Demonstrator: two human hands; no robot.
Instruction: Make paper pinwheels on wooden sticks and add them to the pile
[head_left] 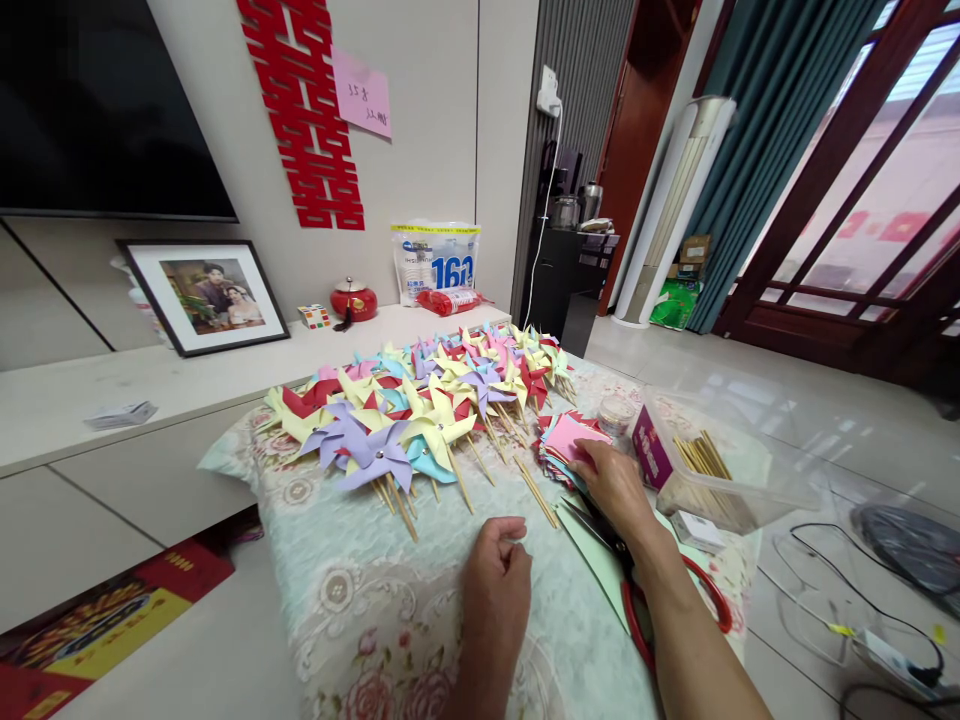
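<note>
My left hand (495, 580) rests on the flowered cloth (352, 590) with its fingers curled into a loose fist; what is in it, if anything, I cannot make out. My right hand (616, 485) reaches forward, fingers laid on a stack of coloured paper squares (568, 437), pink on top. Red-handled scissors (637, 590) lie under my right wrist on a pale green sheet (592, 565). A big pile of paper pinwheels on wooden sticks (420, 410) covers the far half of the cloth. A loose stick (536, 493) lies between my hands.
A clear plastic box with wooden sticks (712, 470) stands to the right, a small round tub (615, 412) behind the paper stack. Cables and a power strip (885, 650) lie on the floor at right. A low white cabinet (150, 400) with a framed photo (204, 295) runs along the left.
</note>
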